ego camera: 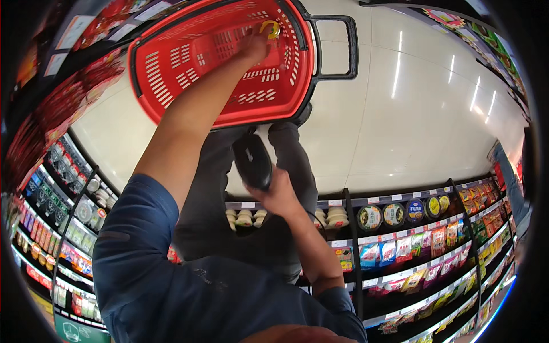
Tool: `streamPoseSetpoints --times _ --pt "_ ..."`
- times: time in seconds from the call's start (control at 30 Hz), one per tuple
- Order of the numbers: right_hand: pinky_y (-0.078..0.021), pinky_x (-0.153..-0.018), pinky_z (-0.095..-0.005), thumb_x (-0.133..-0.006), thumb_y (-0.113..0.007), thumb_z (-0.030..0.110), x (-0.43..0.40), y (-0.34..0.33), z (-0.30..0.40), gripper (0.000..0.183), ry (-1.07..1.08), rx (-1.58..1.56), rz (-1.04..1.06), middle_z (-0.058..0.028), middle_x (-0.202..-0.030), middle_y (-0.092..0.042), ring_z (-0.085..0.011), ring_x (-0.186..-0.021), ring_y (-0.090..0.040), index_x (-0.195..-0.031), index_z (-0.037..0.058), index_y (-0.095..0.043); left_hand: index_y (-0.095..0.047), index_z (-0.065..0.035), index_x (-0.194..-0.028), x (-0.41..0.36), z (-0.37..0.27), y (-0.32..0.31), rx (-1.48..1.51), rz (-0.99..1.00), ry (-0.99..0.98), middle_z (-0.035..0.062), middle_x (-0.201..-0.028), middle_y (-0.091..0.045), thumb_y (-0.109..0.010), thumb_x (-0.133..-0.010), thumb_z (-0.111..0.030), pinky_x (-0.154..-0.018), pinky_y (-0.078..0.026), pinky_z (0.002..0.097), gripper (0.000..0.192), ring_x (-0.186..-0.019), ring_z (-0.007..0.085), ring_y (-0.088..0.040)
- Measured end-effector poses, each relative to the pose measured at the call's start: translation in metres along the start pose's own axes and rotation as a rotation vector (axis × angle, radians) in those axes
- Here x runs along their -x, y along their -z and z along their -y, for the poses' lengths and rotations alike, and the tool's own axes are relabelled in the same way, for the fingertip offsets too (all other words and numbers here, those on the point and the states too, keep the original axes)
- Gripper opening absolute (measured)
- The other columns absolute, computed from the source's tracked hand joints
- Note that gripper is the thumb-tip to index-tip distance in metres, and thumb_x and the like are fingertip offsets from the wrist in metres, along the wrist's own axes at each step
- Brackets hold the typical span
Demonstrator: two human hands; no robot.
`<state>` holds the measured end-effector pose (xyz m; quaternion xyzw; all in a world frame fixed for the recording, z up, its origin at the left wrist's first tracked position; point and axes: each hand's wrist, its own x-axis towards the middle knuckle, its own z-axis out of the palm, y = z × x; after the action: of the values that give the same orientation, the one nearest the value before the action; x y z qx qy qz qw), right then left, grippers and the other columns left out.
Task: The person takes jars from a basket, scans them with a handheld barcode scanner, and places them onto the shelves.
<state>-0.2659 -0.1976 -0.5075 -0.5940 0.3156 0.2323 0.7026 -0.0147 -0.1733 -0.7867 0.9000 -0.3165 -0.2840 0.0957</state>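
A red plastic shopping basket (171,112) with black handles stands before me on the floor. My left hand (255,45) reaches down into it, its fingers on a small round item with a yellow rim (272,30) near the basket's right inner wall; its exact kind is unclear. Below the basket, between my legs, my right hand (279,193) grips the near end of a black rounded handheld device (252,160). A thin dark cable (322,221) shows beside my right forearm. The fingers under the device are partly hidden.
Store shelves (403,233) with bowls and bagged snacks curve along the lower right. More shelves (64,231) stand at the left, with red packets (51,115) above them. A person's sleeve (508,176) shows at the far right. Pale tiled floor (386,128) lies right of the basket.
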Motion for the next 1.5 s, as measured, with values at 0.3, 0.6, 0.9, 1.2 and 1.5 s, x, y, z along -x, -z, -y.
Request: streamPoseSetpoints --times 0.3,0.6,0.9,1.2,1.5 --pt "-0.0515 -0.073 -0.0304 -0.073 -0.078 0.005 0.002 0.013 -0.004 0.028 0.017 -0.085 -0.005 -0.0102 -0.084 -0.069 -0.0153 -0.075 -0.066 -0.097 0.0000 -0.064 -0.041 -0.0119 -0.134 -0.047 0.016 -0.026 0.015 0.060 0.117 0.0188 -0.130 -0.049 -0.071 -0.078 -0.020 -0.087 -0.054 0.0455 0.064 -0.112 0.0388 -0.057" --pt "-0.0501 -0.079 -0.0309 -0.075 -0.077 0.007 0.031 0.004 0.036 0.032 0.117 -0.037 -0.049 -0.0085 -0.089 -0.069 -0.0139 -0.080 -0.062 -0.103 0.0008 -0.063 -0.050 -0.0018 -0.124 0.121 0.075 0.070 0.630 -0.073 0.152 0.0158 -0.106 -0.065 -0.081 -0.076 -0.036 -0.084 -0.052 0.0335 0.067 -0.097 0.0220 -0.066" --pt "-0.0501 -0.078 -0.0310 -0.076 -0.078 0.010 0.095 0.011 0.152 0.031 0.191 -0.055 -0.228 -0.0090 -0.089 -0.069 -0.0162 -0.083 -0.064 -0.101 0.0009 -0.062 -0.049 -0.0032 -0.125 0.295 -0.043 0.312 0.863 0.097 0.150 0.0080 -0.105 -0.064 -0.077 -0.081 -0.023 -0.075 -0.054 0.0287 0.056 -0.088 0.0137 -0.064" --pt "-0.0499 -0.075 -0.0285 -0.081 -0.075 0.007 0.183 0.001 0.257 0.031 0.433 -0.374 -0.121 -0.0033 -0.096 -0.065 -0.0119 -0.083 -0.061 -0.109 0.0013 -0.061 -0.054 -0.0002 -0.118 0.386 -0.161 0.468 1.139 0.120 0.048 0.0051 -0.089 -0.064 -0.072 -0.087 -0.027 -0.054 -0.048 0.0214 0.045 -0.066 0.0080 -0.061" --pt "-0.0468 -0.094 -0.0364 -0.085 -0.071 0.016 0.224 -0.002 0.321 0.049 0.688 -0.581 -0.050 -0.0088 -0.119 -0.056 -0.0193 -0.107 -0.057 -0.128 0.0036 -0.050 -0.059 -0.0018 -0.109 0.411 -0.216 0.534 1.163 -0.186 -0.072 0.0051 -0.095 -0.062 -0.062 -0.091 -0.044 -0.069 -0.051 0.0269 0.046 -0.086 0.0098 -0.059"
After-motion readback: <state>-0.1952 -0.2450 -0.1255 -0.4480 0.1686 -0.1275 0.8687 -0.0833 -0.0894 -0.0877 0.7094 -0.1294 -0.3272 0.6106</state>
